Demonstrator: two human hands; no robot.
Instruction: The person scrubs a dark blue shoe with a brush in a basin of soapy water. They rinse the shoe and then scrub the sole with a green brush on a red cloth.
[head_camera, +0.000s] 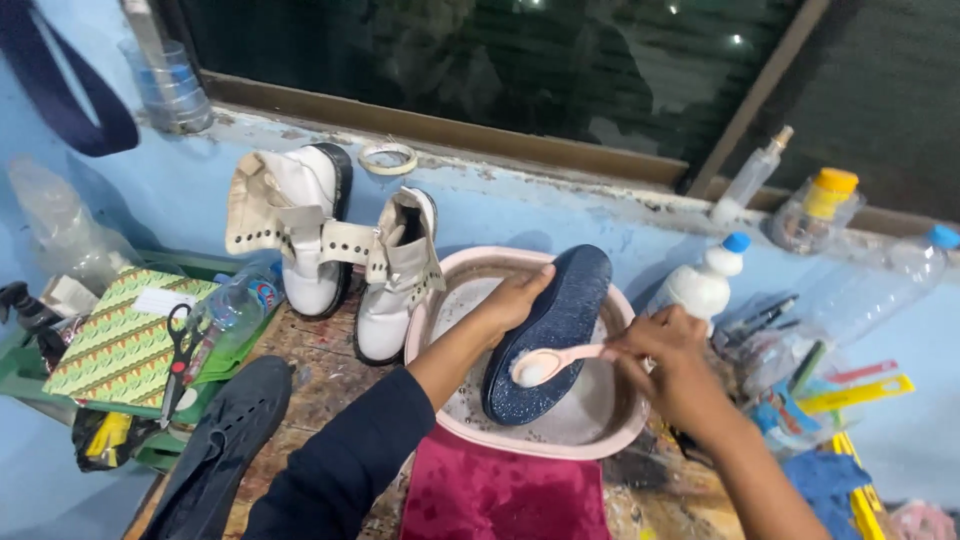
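A dark blue shoe (550, 335) lies sole up, tilted over a pink basin (600, 435), held between both hands. The left hand (515, 300) grips its edge, fingers closed on it; the right hand (670, 350) pinches a pink brush (555, 362) whose head touches the sole. Beyond the left hand stand two white boots (335, 250); left of it lie scissors (180, 350); past the right hand, a white bottle (705, 282)

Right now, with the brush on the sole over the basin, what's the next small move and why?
Probably a short stroke of the pink brush up along the dark blue sole. The right hand holds the brush with its head at the sole's lower end, the left hand steadies the shoe's edge, and the shoe sits over the pink basin.
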